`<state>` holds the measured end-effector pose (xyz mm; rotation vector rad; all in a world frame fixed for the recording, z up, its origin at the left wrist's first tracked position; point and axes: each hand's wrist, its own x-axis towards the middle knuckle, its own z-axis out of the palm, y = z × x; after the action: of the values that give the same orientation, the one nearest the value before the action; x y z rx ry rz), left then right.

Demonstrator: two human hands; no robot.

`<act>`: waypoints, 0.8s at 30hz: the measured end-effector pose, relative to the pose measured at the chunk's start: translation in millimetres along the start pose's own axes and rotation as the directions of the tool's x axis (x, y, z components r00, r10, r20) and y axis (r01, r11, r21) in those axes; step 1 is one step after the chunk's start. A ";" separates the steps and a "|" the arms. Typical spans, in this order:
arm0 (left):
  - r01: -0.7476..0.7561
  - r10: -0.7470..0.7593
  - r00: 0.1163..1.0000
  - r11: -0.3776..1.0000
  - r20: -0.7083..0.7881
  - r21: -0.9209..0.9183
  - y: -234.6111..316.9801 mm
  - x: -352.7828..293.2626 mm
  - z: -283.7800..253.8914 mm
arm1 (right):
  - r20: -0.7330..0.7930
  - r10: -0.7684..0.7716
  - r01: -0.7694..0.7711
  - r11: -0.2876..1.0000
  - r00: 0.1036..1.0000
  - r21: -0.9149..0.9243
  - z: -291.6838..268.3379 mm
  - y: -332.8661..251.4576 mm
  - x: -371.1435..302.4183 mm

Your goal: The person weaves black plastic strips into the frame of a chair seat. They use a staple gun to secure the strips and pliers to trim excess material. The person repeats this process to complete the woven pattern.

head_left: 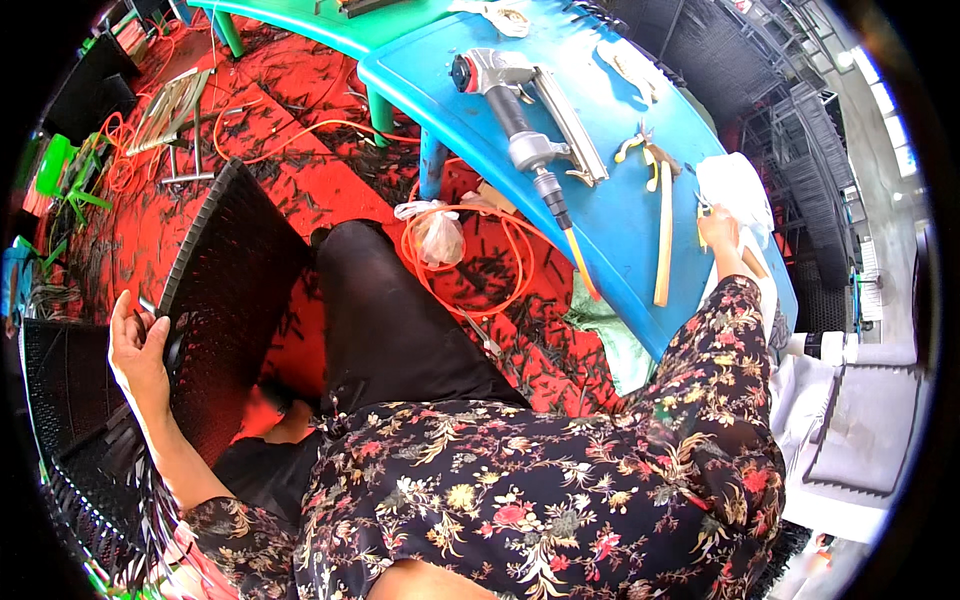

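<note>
Two hands busy: left hand (138, 345) gripping black woven panel (235, 290) edge, right hand (718, 230) grasping white bag (738, 190) on blue table (620, 215)

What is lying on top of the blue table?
On the blue table lie a grey air nail gun, yellow-handled pliers and a white bag, which the right hand touches. The bag's contents are hidden.
</note>
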<state>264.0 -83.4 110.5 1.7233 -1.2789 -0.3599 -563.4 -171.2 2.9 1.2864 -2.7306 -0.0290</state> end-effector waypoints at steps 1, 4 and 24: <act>-0.006 0.005 1.000 0.999 -0.024 -0.045 -3.5 -1.0 -4.0 | 0.095 -0.012 0.011 1.000 0.995 0.005 -13.3 -10.9 -7.7; -0.008 0.007 1.000 0.997 -0.019 -0.079 -22.1 2.6 -19.6 | 0.211 -0.158 0.185 0.976 0.965 -0.113 -4.3 5.3 14.5; -0.065 0.065 0.998 0.993 -0.005 -0.103 10.3 -2.0 -17.9 | 0.406 -0.231 0.290 0.953 0.884 -0.090 10.8 37.9 56.2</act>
<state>269.4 -72.9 127.6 1.5912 -1.2899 -0.3795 -629.2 -190.6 0.7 1.7573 -2.7624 -0.5644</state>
